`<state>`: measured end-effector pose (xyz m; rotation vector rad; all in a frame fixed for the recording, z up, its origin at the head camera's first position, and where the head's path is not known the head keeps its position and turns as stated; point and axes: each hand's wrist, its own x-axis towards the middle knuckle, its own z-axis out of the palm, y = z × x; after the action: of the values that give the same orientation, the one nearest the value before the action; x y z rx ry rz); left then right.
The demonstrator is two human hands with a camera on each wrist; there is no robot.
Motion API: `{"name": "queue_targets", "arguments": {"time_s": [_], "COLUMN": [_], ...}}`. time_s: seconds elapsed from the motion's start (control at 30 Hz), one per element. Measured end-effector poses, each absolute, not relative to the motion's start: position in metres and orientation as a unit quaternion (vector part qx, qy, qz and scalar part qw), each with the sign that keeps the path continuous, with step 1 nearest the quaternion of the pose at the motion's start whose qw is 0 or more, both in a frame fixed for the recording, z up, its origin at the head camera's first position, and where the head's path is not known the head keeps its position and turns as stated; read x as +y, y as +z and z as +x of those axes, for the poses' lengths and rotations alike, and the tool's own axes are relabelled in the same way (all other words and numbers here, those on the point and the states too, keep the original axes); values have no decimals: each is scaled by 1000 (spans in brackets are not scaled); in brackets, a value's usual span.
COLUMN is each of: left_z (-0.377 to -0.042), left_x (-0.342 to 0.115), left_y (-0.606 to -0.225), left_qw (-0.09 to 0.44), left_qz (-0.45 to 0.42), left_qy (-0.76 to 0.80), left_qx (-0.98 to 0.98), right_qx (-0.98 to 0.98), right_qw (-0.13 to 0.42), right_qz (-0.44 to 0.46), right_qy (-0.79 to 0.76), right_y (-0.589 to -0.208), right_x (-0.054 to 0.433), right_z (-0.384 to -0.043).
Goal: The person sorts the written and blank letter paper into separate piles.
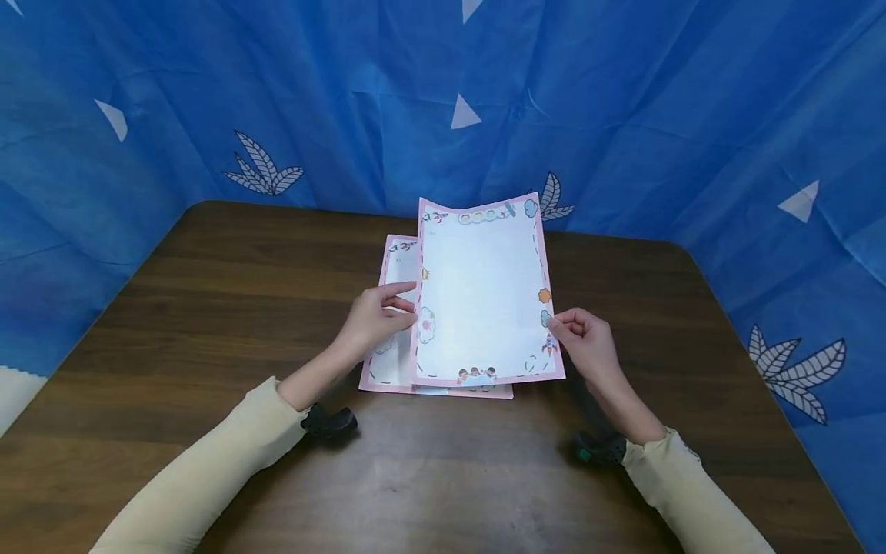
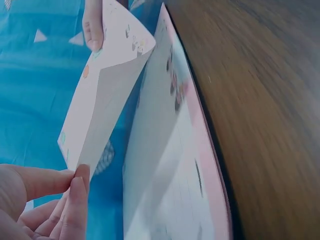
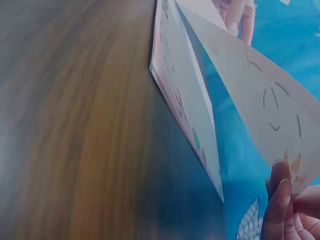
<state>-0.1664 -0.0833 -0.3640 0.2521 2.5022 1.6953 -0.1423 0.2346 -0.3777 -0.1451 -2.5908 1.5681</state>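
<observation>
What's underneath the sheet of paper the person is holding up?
Under the raised sheet lies at least one similar pink-bordered sheet, on the wooden table. From the head view, its left side and bottom edge show; the rest is covered.

The far, left and right sides of the scene are hung with blue cloth (image 1: 318, 69), in which creases and folds can be seen. It is printed with pale triangles (image 1: 465, 114) and dark-outlined leaves (image 1: 261, 171), a large cluster being placed at the right. A brown wooden table (image 1: 263, 308) with streaked grain and rounded far corners is framed by it. At the left edge, a white patch (image 1: 15, 396) is shown. Light is softly reflected from the near tabletop.
</observation>
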Motion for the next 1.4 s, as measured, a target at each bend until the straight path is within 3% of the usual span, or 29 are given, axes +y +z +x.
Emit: {"name": "queue_targets", "arguments": {"time_s": [0.23,0.67,1.4], "left_z": [-170,-178,-190], "left_x": [-56,-11,46], "left_y": [-366,-370,-373], "left_qw": [45,83,148], "left_qz": [95,70,52], "left_qy": [553,574,609], "left_qx": [827,812,777], "right_qx": [-871,-875,-886], "right_qw": [51,27,-17], "right_qz": [-67,-131,-154], "right_qy": [484,466,438], "right_y": [-375,-370,-374], "right_x": [265,305,359], "right_z": [-136,-125,-125]}}
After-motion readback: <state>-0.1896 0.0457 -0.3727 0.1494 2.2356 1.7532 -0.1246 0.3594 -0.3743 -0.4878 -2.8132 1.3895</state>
